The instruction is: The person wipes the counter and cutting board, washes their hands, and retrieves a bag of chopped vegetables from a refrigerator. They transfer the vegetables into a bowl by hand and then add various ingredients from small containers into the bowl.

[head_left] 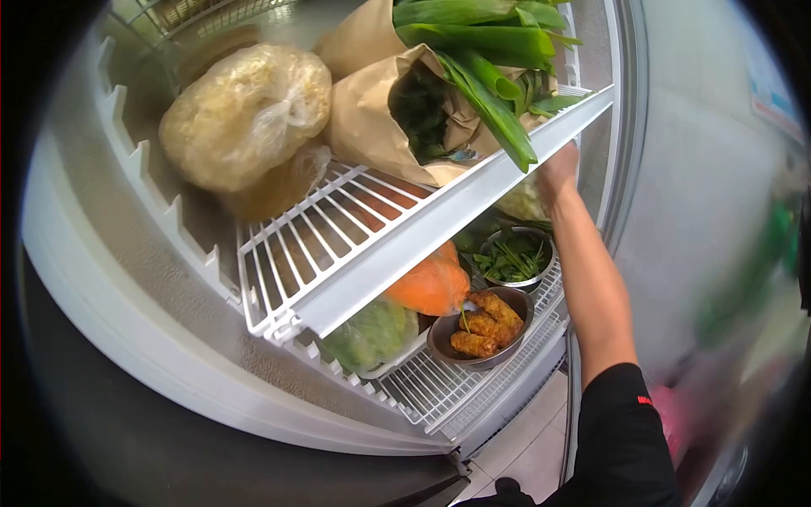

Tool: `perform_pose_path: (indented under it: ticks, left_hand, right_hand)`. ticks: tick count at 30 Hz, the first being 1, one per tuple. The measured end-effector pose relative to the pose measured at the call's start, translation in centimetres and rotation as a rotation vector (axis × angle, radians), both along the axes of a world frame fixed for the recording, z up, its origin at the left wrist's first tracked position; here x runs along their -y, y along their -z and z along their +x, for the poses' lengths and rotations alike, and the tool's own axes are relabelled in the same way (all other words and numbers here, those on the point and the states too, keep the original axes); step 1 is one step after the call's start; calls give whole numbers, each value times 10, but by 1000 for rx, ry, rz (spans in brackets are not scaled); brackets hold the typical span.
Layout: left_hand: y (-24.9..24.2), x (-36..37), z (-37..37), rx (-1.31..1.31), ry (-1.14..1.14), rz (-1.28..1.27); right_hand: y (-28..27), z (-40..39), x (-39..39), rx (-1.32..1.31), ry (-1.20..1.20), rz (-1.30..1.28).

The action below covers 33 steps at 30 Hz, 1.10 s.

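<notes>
My right hand (558,169) reaches into a fridge, just under the front edge of the upper wire shelf (456,237). The shelf edge hides its fingers, so what they hold, if anything, cannot be seen. Closest to it is a pale, whitish-green item (524,201), partly covered by the shelf. Below the wrist stands a metal bowl of cut green vegetables (515,256). In front of that, an oval dish (481,362) holds several browned, fried-looking pieces (487,325). My left hand is out of view.
On the upper shelf are brown paper bags (363,110) with leafy greens (494,93), and a large knotted plastic bag (245,114) of pale food. Lower down lie an orange bag (431,283) and wrapped greens (372,336). The fridge door frame (629,110) runs along the right.
</notes>
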<state>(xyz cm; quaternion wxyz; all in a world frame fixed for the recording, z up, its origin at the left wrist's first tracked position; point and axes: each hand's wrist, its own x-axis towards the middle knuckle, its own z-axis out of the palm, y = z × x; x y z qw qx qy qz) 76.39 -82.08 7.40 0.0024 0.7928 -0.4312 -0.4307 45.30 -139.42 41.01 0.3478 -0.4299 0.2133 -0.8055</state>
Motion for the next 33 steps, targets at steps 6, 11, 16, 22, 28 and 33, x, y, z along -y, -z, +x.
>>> perform_pose_path:
  ticks: [6,11,16,22,28,33]
  left_hand:
    - [5,-20,0,-4,67,-4]
    - [12,-56,3,-38,175,-18]
    - [34,-118,4,-106,320,-11]
    - [40,-153,-23,-175,650,34]
    - [118,-89,-135,-473,1208,-502]
    - [-50,-67,-301,-924,1196,-434]
  right_hand:
    - [-8,-20,-119,-82,232,1]
    - [-19,-20,-237,-7,387,-148]
    - [-14,-12,-399,162,353,-278]
    - [16,-61,-613,-101,522,-95]
    - [43,-88,-809,-76,343,267]
    - [66,-89,-939,-396,494,265]
